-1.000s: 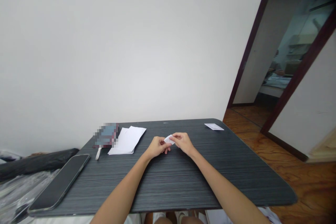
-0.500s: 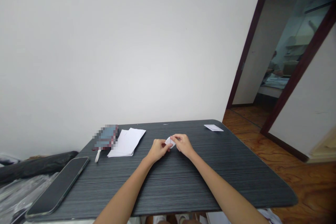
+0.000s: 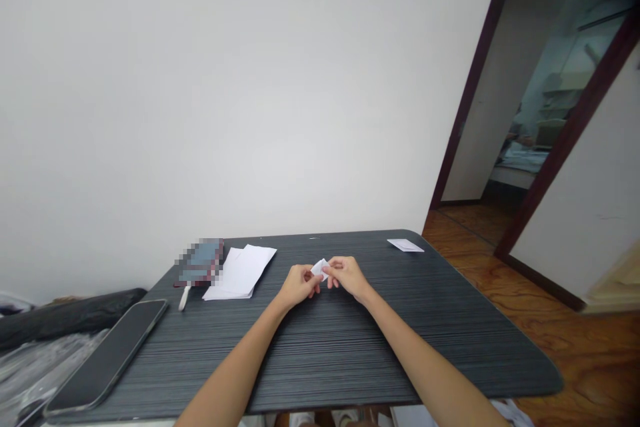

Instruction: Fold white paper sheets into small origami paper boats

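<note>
Over the middle of the dark striped table (image 3: 350, 360), my left hand (image 3: 299, 285) and my right hand (image 3: 347, 275) meet with their fingertips pinched on a small folded piece of white paper (image 3: 319, 269). The paper is held between both hands just above the tabletop. Most of it is hidden by my fingers.
A stack of white paper sheets (image 3: 241, 271) lies to the left, beside a blurred-out flat object (image 3: 201, 261) and a small white pen-like item (image 3: 185, 297). A black phone (image 3: 107, 355) lies at the near left edge. A small white folded paper (image 3: 405, 245) rests at the far right corner. An open doorway (image 3: 540, 113) is at the right.
My fingers have shifted a little on the small folded paper, turning it slightly between both hands. The view has drifted slightly; nothing else on the table moved.
</note>
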Demonstrator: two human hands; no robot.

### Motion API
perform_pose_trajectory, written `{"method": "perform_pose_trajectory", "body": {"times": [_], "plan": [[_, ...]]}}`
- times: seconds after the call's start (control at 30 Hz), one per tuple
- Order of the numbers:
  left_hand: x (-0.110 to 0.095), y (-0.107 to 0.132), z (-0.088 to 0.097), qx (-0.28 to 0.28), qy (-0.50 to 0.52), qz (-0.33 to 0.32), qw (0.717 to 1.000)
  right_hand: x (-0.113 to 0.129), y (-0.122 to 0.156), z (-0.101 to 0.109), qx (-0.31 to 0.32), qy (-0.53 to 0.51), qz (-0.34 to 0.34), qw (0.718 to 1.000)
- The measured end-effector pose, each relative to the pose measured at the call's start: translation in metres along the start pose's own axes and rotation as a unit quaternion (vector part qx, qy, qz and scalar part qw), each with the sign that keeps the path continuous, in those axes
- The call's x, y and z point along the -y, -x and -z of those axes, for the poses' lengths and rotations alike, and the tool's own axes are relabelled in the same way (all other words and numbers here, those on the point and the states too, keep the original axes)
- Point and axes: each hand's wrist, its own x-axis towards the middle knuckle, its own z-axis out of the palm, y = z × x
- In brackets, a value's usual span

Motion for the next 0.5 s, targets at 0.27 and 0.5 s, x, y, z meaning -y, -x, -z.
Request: {"method": "perform_pose_trajectory", "body": {"times": [0.27,0.5], "plan": [[-0.013,0.004,0.002,-0.14,-0.233,-0.107,0.956,0.007,0.007,-0.007,-0.025,0.118,0.038,0.992],[-0.011,0.003,-0.004,-0.116,-0.297,-0.097,0.943,0.013,0.012,-0.012,-0.072,0.217,0.075,0.971]]}}
